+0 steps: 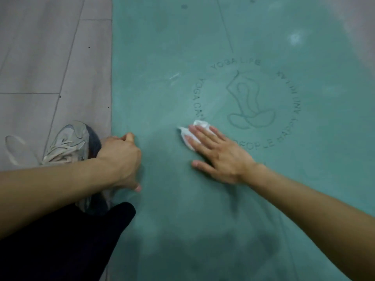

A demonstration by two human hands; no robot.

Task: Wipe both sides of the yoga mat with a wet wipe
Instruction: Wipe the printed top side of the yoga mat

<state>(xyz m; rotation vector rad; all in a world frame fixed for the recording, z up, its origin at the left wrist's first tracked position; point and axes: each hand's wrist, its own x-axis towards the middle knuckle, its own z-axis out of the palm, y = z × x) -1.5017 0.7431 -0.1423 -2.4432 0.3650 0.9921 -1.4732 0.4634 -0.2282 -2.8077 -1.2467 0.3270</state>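
Observation:
A teal yoga mat [233, 37] lies flat on the floor and fills most of the view. It bears a stamped ring of letters around a seated figure. My right hand [219, 155] lies flat on the mat with its fingers straight, pressing a crumpled white wet wipe [189, 132] just left of the ring's lower edge. The wipe shows past my fingertips. My left hand [121, 157] rests near the mat's left edge with its fingers curled under; whether they grip the edge is hidden.
Grey floor tiles [40, 67] run along the mat's left edge. My grey sneaker [69, 142] stands on the tiles beside my left hand, and my dark trouser leg [67, 244] fills the lower left. A pale smudge [295, 38] marks the mat's far right.

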